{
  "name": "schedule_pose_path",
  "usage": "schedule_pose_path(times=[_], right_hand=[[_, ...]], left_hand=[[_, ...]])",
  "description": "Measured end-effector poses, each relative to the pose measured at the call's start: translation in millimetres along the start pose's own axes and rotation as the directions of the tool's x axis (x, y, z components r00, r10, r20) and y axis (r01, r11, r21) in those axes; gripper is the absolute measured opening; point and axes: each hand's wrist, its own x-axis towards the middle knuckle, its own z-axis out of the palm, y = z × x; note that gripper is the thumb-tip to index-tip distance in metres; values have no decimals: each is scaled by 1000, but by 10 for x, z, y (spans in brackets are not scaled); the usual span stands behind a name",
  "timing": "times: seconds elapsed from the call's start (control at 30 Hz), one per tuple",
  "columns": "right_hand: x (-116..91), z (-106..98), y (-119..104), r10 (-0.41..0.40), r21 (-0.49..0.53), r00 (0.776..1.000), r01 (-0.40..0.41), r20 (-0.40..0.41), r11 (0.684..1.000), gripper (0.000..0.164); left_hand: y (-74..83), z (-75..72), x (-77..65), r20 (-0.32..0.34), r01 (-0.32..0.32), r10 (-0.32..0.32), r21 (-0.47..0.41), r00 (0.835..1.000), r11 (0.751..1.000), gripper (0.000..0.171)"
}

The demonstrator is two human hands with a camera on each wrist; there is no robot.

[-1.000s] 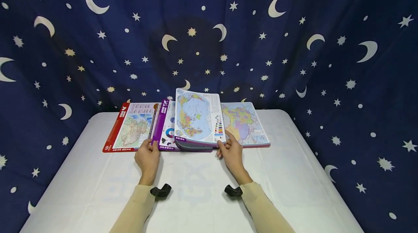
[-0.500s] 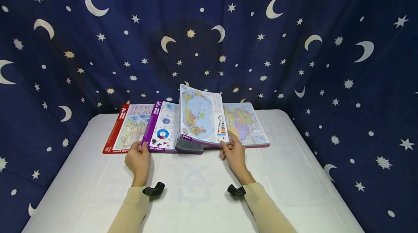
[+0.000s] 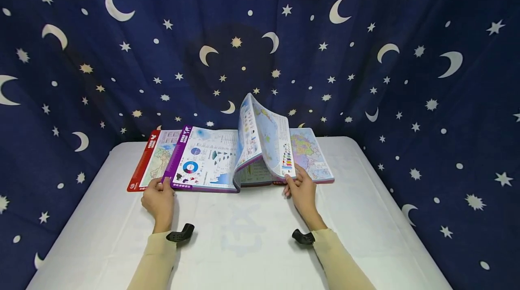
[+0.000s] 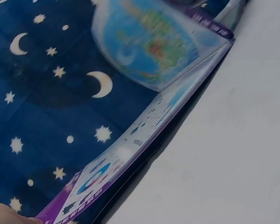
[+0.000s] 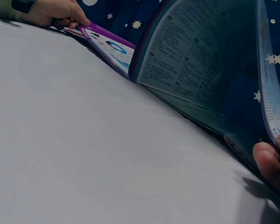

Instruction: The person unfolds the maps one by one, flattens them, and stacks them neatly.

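A purple-edged folding map (image 3: 215, 156) lies partly unfolded, its left panel nearly flat and its middle raised into a peaked fold. My left hand (image 3: 158, 202) pinches the left panel's lower left corner between thumb and fingers. With thumb above and fingers below, my right hand (image 3: 302, 193) grips the lower right corner of the lifted world map panel. Text shows on the underside (image 5: 186, 60) of the bent sheet in the right wrist view. Beneath it lies a red-edged map (image 3: 140, 163), whose right part (image 3: 306, 150) shows coloured regions; its middle is mostly covered.
Both maps lie at the back of a table with a white cloth (image 3: 243, 245). Right behind stands a dark blue curtain (image 3: 235, 68) with moons and stars. Black wrist devices sit at both cuffs (image 3: 180, 233).
My left hand has moved left, drawing the purple map's left panel further over the red one. My right hand has shifted right, and the sheet between has risen into a peak.
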Motion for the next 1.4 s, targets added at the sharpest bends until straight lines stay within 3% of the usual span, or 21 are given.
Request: schedule_pose_path(times=[0.57, 0.87, 1.13, 1.4], right_hand=[[47, -238, 46, 60, 8, 997, -60, -39, 998, 53], [69, -337, 35, 44, 47, 996, -40, -81, 998, 48], [97, -387, 98, 69, 57, 993, -64, -95, 996, 50], [75, -485, -129, 91, 45, 989, -86, -115, 995, 47]], left_hand=[[-102, -230, 212, -1, 182, -185, -164, 983, 970, 25], [-151, -318, 300, -25, 198, -208, -212, 978, 957, 21], [-192, -397, 385, -9, 257, -268, -256, 963, 932, 19], [-206, -433, 434, 0, 287, -301, -299, 954, 910, 20]])
